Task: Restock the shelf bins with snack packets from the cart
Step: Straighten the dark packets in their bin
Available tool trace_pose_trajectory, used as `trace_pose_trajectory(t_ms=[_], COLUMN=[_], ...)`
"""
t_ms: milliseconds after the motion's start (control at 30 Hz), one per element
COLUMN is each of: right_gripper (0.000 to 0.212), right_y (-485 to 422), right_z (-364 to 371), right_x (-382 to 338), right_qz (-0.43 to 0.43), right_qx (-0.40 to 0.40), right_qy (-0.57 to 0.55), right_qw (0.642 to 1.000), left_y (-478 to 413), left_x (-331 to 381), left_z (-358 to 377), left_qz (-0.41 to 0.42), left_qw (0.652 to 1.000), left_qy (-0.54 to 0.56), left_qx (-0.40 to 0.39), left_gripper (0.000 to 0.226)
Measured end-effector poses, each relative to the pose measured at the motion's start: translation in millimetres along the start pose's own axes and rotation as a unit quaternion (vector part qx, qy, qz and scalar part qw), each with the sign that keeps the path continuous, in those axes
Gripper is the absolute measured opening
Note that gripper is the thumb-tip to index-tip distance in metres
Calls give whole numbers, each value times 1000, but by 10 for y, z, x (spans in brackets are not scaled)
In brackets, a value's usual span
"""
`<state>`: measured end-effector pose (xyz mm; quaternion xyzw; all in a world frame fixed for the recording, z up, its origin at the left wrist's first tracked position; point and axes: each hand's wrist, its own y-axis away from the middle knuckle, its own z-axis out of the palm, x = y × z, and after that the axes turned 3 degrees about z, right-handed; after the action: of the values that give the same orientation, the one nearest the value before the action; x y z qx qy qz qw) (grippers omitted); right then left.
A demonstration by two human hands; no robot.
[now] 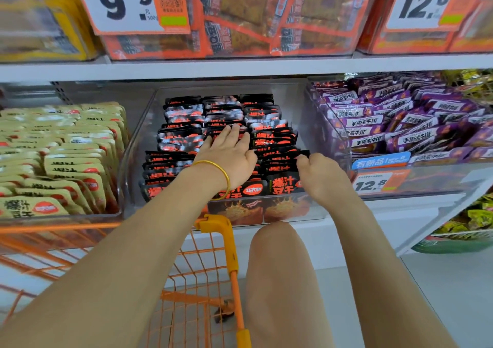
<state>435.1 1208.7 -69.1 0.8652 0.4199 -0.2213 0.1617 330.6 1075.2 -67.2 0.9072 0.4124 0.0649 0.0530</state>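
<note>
Fingers of the left hand lie straight, pressing the black packets in the clear bin, at 12 o'clock from the cart. The right hand, at 3 o'clock of the left, curls on some packet tops. They seem light, soft, slippery — better to pinch the sealed top edge.

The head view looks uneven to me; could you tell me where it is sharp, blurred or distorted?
Head view: black snack packets by the left hand are readable; the orange packs up top are soft behind glare; the shelf edge slightly bows, wide-angle.
</note>
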Motion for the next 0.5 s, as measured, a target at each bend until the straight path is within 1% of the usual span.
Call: trace_pose_trajectory(t_ms=[100, 167, 200, 233, 267, 300, 333, 367, 400, 433, 500], right_gripper=[34, 36, 38, 37, 35, 32, 30, 26, 22, 22, 28], right_y=[0, -14, -11, 7, 32, 53, 74, 73, 56, 20, -58], right_z=[-17, -25, -28, -34, -36, -33, -22, 5, 48, 106, 222], right_x=[-10, 3, -1, -14, -44, -96, -175, -274, -381, -485, -673], right_qz=[-9, -1, 2, -2, -14, -31, -56, -95, -144, -193, -255], right_qx=[-17, -23, -20, -3, 38, 94, 145, 174, 171, 146, 68], right_qy=[-19, -23, -12, 11, 39, 64, 78, 81, 84, 87, 86], right_qw=[1000, 999, 1000, 1000, 998, 993, 985, 977, 971, 966, 961], left_y=[-10, -15, -16, -15, -16, -9, 9, 47, 98, 158, 269], left_x=[9, -51, -111, -201, -307, -420, -532, -630, -707, -757, -787], left_z=[5, 16, 10, -5, -34, -81, -132, -178, -206, -217, -183], left_qz=[2, 2, -4, -17, -37, -62, -90, -116, -132, -130, -90], left_qw=[1000, 999, 997, 993, 989, 987, 986, 985, 984, 985, 992], left_qy=[10, 38, 48, 48, 42, 37, 41, 53, 65, 69, 58], left_qx=[-3, 32, 67, 107, 136, 146, 137, 119, 101, 89, 72], left_gripper=[55, 55, 55, 54, 50, 45, 40, 37, 35, 35, 38])
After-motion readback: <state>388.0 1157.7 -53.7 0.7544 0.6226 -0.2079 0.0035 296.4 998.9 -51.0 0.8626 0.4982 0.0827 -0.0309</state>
